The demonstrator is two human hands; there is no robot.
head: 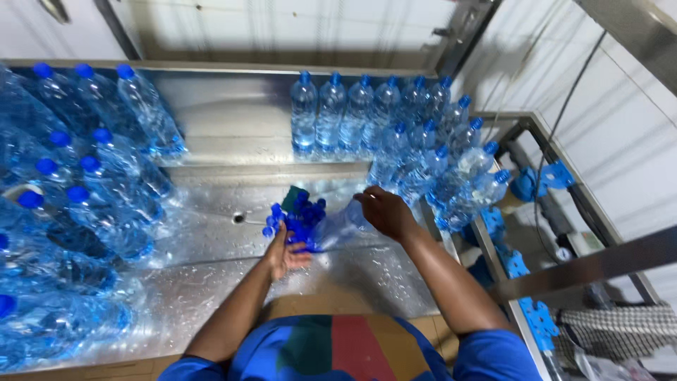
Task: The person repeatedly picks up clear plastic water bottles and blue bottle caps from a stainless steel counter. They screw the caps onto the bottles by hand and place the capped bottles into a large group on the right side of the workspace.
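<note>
A pile of loose blue bottle caps (300, 217) lies on the wet steel table (211, 275) in front of me. My left hand (283, 252) rests at the near edge of the pile, fingers apart and touching the caps. My right hand (384, 212) grips a clear plastic water bottle (345, 224) that lies tilted toward the caps, its neck end near the pile. A dark green object (290, 196) sits just behind the caps.
Several capped water bottles (77, 176) crowd the left side of the table. More capped bottles (416, 134) stand at the back right, up to the table's right edge. A small drain hole (239, 219) lies left of the caps. Blue fittings and a metal frame (536, 183) stand to the right.
</note>
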